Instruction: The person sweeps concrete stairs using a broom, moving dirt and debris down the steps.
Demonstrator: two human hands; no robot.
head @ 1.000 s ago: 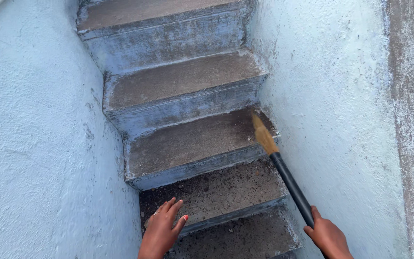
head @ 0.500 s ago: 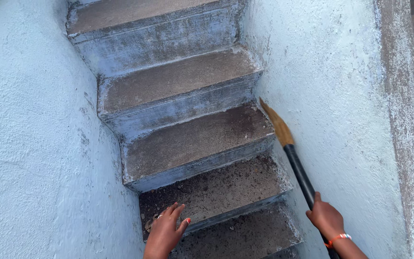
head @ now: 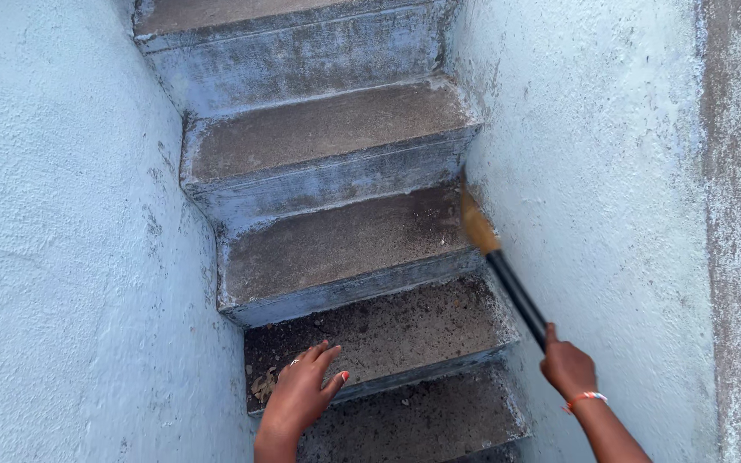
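My right hand (head: 568,367) grips the black handle of a broom (head: 508,281) near the right wall. Its tan bristle head rests against the right end of a concrete step (head: 345,244). My left hand (head: 302,392), fingers spread, lies flat on the dirty lower step (head: 405,330), close to a small pile of dry leaves and grit at that step's left end. An orange band circles my right wrist.
A narrow concrete staircase climbs away between two rough pale-blue plastered walls (head: 62,257). The right wall (head: 611,171) ends in a bare grey edge. Dirt and specks cover the lower steps; upper steps (head: 319,129) look cleaner.
The broom head has swung from the middle step's right part back against the right wall. My left hand slid slightly rightward along the lower step.
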